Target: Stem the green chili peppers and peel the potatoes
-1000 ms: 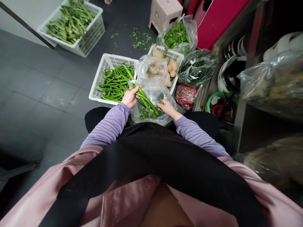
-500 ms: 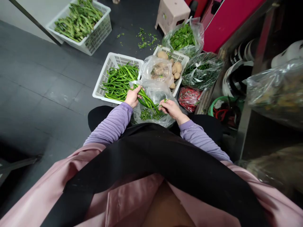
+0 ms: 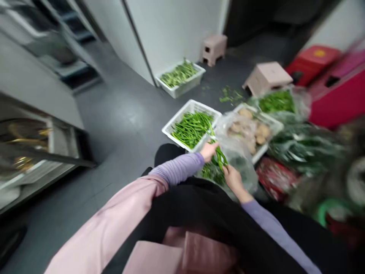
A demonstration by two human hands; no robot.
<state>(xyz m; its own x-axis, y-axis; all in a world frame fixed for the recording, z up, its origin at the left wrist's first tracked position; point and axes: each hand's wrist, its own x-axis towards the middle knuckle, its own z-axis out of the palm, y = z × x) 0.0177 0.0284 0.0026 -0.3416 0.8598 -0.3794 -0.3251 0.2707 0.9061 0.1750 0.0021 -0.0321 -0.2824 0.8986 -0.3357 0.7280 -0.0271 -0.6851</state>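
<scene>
The grey floor (image 3: 119, 179) is the largest thing, and on it stand three white baskets. The pepper basket (image 3: 177, 115) is just beside the left knee, full of thin green peppers (image 3: 191, 127); the potato basket (image 3: 260, 153) is to its right; the far basket (image 3: 190, 87), with green stalks (image 3: 178, 74), stands by the wall. A pale pink stool (image 3: 268, 78) is behind the potatoes (image 3: 262, 132). An open clear bag (image 3: 246, 169) lies in front of the black apron (image 3: 196, 194), with small green pieces (image 3: 211, 173) inside, and near it is a bag of red things (image 3: 276, 175), blurred. The left hand (image 3: 208, 151) has its fingers closed around a few long green peppers (image 3: 220, 156), which hang slanting above the open bag. The right hand (image 3: 234, 179) is at their lower ends; its fingers are bent, but because of blur I cannot tell if they pinch something. The smallest are leaf scraps (image 3: 229, 95), scattered before the stool.
</scene>
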